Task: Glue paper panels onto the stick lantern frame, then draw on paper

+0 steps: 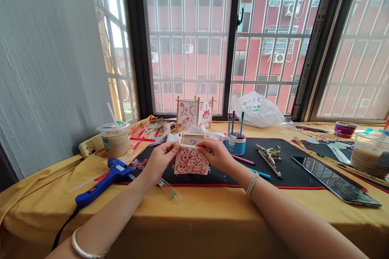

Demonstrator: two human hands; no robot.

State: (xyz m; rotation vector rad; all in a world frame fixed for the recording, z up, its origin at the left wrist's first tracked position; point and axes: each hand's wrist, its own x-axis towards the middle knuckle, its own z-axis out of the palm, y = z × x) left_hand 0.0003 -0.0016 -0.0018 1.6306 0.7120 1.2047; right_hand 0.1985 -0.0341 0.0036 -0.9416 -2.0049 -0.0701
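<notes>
I see wrinkled yellow cloth (194, 206) under the smooth mat (288, 166), and a barred window (188, 20) behind it. Above the mat, left hand (161, 161) and right hand (217, 153) pinch the top of a flat, red-patterned panel (192, 161).

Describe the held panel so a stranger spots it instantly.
Find the black mat below the window. Over it, the left hand and right hand hold the panel near its top. Unlike the flowered panels behind, it shows red cat faces.
</notes>
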